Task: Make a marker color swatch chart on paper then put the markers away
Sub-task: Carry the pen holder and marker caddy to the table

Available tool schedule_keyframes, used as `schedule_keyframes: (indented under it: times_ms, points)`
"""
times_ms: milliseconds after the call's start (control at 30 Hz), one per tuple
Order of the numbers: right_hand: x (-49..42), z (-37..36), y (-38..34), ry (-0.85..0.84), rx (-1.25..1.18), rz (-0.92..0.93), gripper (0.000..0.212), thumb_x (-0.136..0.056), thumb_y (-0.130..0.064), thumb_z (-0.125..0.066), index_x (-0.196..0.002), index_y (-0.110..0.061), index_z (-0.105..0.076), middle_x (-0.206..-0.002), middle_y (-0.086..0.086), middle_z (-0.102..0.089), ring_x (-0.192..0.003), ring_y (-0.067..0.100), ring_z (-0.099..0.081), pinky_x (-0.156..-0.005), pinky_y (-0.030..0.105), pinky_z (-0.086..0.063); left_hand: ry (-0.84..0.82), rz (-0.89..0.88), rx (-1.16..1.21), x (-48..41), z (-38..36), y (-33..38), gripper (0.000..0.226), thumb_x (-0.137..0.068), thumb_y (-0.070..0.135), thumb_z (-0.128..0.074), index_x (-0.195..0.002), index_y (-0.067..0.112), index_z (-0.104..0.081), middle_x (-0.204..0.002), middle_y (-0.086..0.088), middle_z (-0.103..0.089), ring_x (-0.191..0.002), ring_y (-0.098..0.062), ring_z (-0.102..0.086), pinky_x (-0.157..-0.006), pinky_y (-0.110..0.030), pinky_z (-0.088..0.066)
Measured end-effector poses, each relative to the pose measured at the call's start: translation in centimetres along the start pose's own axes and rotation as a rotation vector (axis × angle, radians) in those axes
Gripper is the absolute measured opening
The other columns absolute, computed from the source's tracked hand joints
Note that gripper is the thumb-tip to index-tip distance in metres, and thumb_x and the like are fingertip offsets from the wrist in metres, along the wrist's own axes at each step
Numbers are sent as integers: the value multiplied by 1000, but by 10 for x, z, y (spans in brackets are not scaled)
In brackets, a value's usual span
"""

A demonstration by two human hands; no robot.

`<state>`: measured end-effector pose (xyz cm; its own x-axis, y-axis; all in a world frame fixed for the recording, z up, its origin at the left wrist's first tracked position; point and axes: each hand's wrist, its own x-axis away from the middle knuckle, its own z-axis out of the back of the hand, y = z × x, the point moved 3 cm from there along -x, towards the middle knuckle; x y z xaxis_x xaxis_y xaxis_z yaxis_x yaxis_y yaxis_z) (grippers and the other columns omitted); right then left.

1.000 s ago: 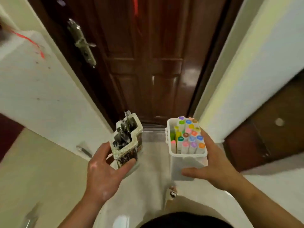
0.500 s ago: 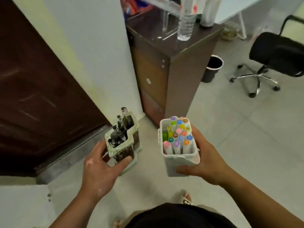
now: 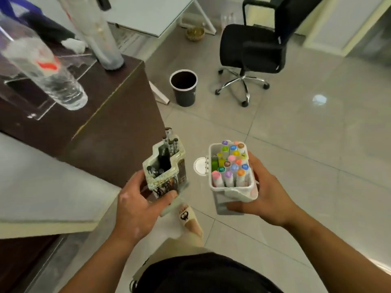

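My right hand grips a white plastic marker box from its right side and underneath. Several markers with coloured caps stand upright in it, and its round lid flap hangs open on the left. My left hand grips a pale, stepped pen holder filled with dark pens and markers. Both containers are held upright in the air above the tiled floor, a short gap between them. No paper is in view.
A dark wooden cabinet stands to the left with clear plastic bottles on top. A black waste bin and a black office chair stand on the floor ahead, with a white table behind.
The view has swung right, from the dark door to the cabinet, bin and chair. Both hands keep the same hold on their containers, carried along with the turn.
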<state>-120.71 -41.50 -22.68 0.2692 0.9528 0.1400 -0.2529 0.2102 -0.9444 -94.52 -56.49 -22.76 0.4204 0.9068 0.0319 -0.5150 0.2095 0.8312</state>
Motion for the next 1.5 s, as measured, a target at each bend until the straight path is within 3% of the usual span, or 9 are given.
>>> schedule_keyframes:
  times_ms: [233,467,567,767,933,1167,1300,1400,1500]
  points:
    - [-125,66,4,193,23,-53,107,-71,-46,-92,-156,-38,-27,-141,-20,-57,-127,6,-60,-92,14,-54,-128,-68,96,-187,-56,33,60,-62,25,-92,-104,52,-58,-99,27,-69,-93,12,-64,-70,1,-45]
    - [-270,140,-5,283,6,-22,115,-66,-47,-95,-158,-36,-26,-143,-14,-59,-128,12,-61,-95,28,-57,-110,-98,146,-349,-97,84,59,-61,45,-86,-107,62,-54,-105,39,-61,-97,18,-59,-71,-2,-47]
    - [-339,179,6,266,1,-16,114,-66,-42,-96,-157,-39,-27,-142,-16,-59,-128,11,-61,-95,25,-58,-85,-51,162,-415,-124,94,59,-59,54,-83,-112,46,-57,-103,20,-68,-95,9,-64,-74,-8,-50]
    - [-498,274,28,164,-4,-12,114,-64,-53,-94,-155,-44,-26,-141,-24,-56,-129,2,-57,-93,13,-53,-19,49,123,-556,-181,124,56,-65,40,-87,-106,56,-52,-99,24,-67,-93,16,-61,-70,-1,-46]
    - [-624,356,18,42,64,14,113,-63,-61,-90,-154,-49,-24,-140,-26,-56,-128,2,-58,-95,18,-55,49,117,165,-662,-206,157,62,-69,21,-90,-111,45,-51,-84,39,-64,-86,30,-54,-64,9,-37]
    - [-795,414,12,-21,49,40,111,-65,-47,-93,-154,-47,-26,-142,-24,-55,-130,2,-56,-92,16,-55,143,227,217,-806,-221,151,67,-69,29,-89,-121,46,-52,-108,19,-66,-93,22,-58,-72,6,-41]
    - [-886,427,11,4,59,60,115,-62,-50,-94,-154,-51,-26,-142,-26,-55,-129,-2,-55,-95,19,-55,179,250,265,-898,-222,131,64,-66,37,-89,-117,56,-54,-112,17,-67,-101,7,-65,-88,-16,-54]
    - [-945,436,-3,29,39,47,116,-59,-46,-96,-153,-50,-29,-143,-24,-55,-130,-1,-55,-97,20,-53,154,275,284,-963,-216,128,74,-66,38,-89,-131,39,-53,-124,9,-66,-111,-10,-66,-98,-41,-55]
    - [-1002,449,-19,23,34,51,114,-59,-44,-96,-154,-44,-33,-143,-20,-58,-130,1,-57,-97,15,-52,165,262,284,-1022,-205,129,69,-68,32,-90,-128,36,-55,-121,7,-67,-112,-12,-66,-99,-44,-54]
